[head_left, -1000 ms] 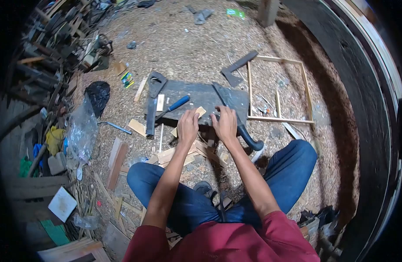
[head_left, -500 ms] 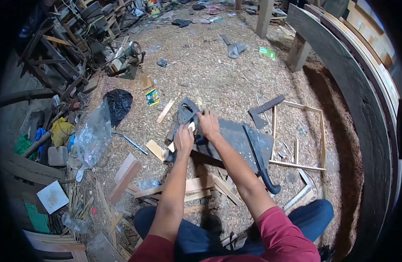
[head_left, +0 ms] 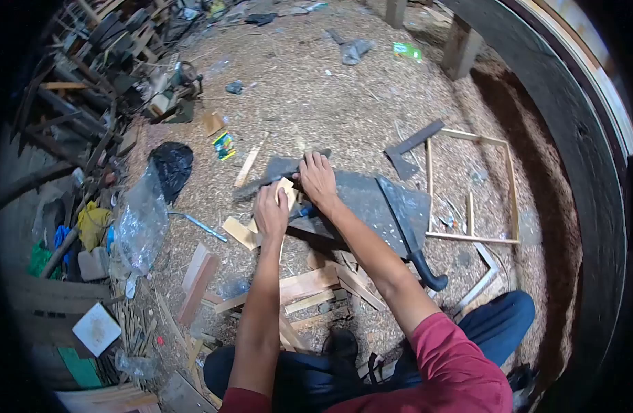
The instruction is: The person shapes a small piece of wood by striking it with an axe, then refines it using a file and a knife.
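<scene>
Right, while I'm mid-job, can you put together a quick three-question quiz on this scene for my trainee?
1. Multiple choice: what does the left hand hold?
A) the axe
B) a pale wood piece
C) the clear plastic bag

2. True or false: the black handle of the long blade sticks out past the edge of the dark board.

3. Fill in: the rectangular wooden frame lies on the ground to the person's ____.

Key: 1. B; 2. True; 3. right

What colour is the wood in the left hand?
The wood is pale tan, seen best in the head view.
</scene>
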Tool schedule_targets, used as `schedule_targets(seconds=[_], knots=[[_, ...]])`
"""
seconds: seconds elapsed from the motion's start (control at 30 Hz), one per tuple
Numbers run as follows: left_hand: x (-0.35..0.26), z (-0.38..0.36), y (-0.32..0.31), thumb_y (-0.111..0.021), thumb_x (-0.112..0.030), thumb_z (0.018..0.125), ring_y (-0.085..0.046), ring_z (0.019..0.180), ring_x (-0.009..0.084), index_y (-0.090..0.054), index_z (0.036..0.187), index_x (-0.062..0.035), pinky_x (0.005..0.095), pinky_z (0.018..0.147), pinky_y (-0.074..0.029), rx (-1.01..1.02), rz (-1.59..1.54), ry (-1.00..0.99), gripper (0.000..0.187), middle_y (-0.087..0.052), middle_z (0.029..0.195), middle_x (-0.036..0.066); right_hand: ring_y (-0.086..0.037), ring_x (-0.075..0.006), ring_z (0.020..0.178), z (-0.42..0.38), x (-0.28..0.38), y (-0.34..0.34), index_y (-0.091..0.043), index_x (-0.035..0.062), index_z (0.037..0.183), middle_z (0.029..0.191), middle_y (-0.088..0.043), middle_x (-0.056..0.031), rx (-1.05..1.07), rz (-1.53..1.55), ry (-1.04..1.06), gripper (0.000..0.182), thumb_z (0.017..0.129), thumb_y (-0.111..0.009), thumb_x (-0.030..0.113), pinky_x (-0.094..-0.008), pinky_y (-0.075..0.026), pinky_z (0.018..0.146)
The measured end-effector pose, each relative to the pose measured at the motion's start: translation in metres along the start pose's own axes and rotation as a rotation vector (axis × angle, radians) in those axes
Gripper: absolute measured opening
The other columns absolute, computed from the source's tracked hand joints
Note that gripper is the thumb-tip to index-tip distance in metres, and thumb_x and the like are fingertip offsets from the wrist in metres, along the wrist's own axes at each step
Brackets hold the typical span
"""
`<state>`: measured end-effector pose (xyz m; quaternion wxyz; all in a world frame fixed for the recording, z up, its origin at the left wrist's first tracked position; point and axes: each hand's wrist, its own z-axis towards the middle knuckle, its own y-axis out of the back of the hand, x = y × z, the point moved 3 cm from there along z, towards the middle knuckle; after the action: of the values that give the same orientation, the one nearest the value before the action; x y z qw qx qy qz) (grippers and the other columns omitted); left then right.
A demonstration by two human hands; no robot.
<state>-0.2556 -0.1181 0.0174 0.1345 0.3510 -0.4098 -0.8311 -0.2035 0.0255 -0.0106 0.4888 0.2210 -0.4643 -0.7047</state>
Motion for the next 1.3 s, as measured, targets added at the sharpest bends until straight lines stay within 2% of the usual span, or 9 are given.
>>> schedule_targets(seconds=[0.07,0.17,0.27,0.4,0.57,0.7,0.9,1.0,1.3], knots=[[-0.019,0.005,-0.001,-0.060,-0.017,0.090,-0.060,0.091,0.0367,-0.067,0.110,-0.0046,0.0471,0.079,-0.047,-0.010,0.001,-0.057,0.025,-0.062,0.095,0.016,-0.053,-0.0292,0.112,-0.015,-0.015,0.024,-0.065,0.0031,0.101,0.117,-0.058,-0.0144,0.048,0.029,-0.079,0.038,0.088,-0.062,0.039,-0.0391,-0.043,0.094],[-0.053,0.004,-0.014,-0.061,-0.018,0.089,-0.061,0.089,0.0358,-0.067,0.109,-0.0058,0.0468,0.076,-0.048,0.012,-0.055,-0.122,0.024,-0.062,0.094,0.015,-0.057,-0.0275,0.099,-0.047,-0.045,0.059,-0.064,0.0013,0.098,0.105,-0.062,-0.0137,-0.113,0.026,-0.293,0.041,0.089,-0.062,0.041,-0.0391,-0.043,0.087],[-0.094,-0.011,-0.033,-0.061,-0.018,0.090,-0.061,0.090,0.0341,-0.066,0.108,-0.0063,0.0457,0.076,-0.049,0.078,-0.074,-0.207,0.023,-0.061,0.093,0.014,-0.062,-0.0312,0.080,-0.085,-0.071,0.086,-0.060,0.0013,0.094,0.074,-0.067,-0.0155,-0.053,0.036,-0.476,0.039,0.091,-0.063,0.040,-0.0415,-0.041,0.082],[-0.144,-0.037,-0.060,-0.063,-0.028,0.091,-0.061,0.090,0.0340,-0.062,0.104,-0.0051,0.0465,0.077,-0.049,0.142,-0.078,-0.193,0.027,-0.061,0.096,0.014,-0.063,-0.0313,0.083,-0.120,-0.100,0.139,-0.059,0.0020,0.092,0.077,-0.068,-0.0173,-0.064,0.028,-0.653,0.037,0.092,-0.063,0.039,-0.0435,-0.039,0.085],[-0.198,-0.078,-0.086,-0.069,-0.042,0.085,-0.063,0.096,0.0395,-0.057,0.110,-0.0028,0.0488,0.081,-0.050,0.432,-0.010,-0.076,0.048,-0.064,0.101,0.020,-0.061,-0.0341,0.089,-0.186,-0.125,0.165,-0.057,0.0007,0.099,0.086,-0.067,-0.0169,-0.063,-0.030,-0.737,0.034,0.093,-0.063,0.034,-0.0464,-0.038,0.088],[-0.220,-0.101,-0.106,-0.070,-0.039,0.085,-0.065,0.093,0.0421,-0.057,0.112,-0.0031,0.0514,0.080,-0.050,0.600,-0.050,0.096,0.046,-0.068,0.095,0.022,-0.057,-0.0310,0.095,-0.213,-0.121,0.171,-0.056,0.0011,0.102,0.096,-0.066,-0.0165,0.035,-0.065,-0.832,0.031,0.092,-0.062,0.030,-0.0440,-0.037,0.091],[-0.228,-0.116,-0.116,-0.073,-0.033,0.084,-0.067,0.095,0.0404,-0.050,0.124,-0.0102,0.0515,0.082,-0.051,0.599,-0.008,0.206,0.051,-0.070,0.099,0.019,-0.056,-0.0298,0.100,-0.230,-0.114,0.151,-0.054,0.0026,0.100,0.097,-0.067,-0.0161,0.092,-0.066,-0.891,0.028,0.091,-0.062,0.028,-0.0446,-0.035,0.096],[-0.223,-0.121,-0.123,-0.070,-0.028,0.086,-0.065,0.098,0.0429,-0.047,0.125,-0.0135,0.0524,0.083,-0.049,0.572,-0.165,0.382,0.047,-0.068,0.102,0.021,-0.056,-0.0296,0.100,-0.234,-0.110,0.146,-0.054,0.0024,0.100,0.096,-0.066,-0.0165,0.083,-0.075,-0.886,0.028,0.090,-0.062,0.028,-0.0445,-0.035,0.096],[-0.168,-0.088,-0.110,-0.066,-0.027,0.089,-0.064,0.100,0.0430,-0.049,0.126,-0.0148,0.0523,0.085,-0.049,0.587,-0.086,0.095,0.043,-0.068,0.104,0.021,-0.053,-0.0331,0.099,-0.223,-0.082,0.145,-0.052,-0.0018,0.108,0.101,-0.062,-0.0191,0.078,0.046,-0.839,0.028,0.089,-0.058,0.018,-0.0476,-0.033,0.093]])
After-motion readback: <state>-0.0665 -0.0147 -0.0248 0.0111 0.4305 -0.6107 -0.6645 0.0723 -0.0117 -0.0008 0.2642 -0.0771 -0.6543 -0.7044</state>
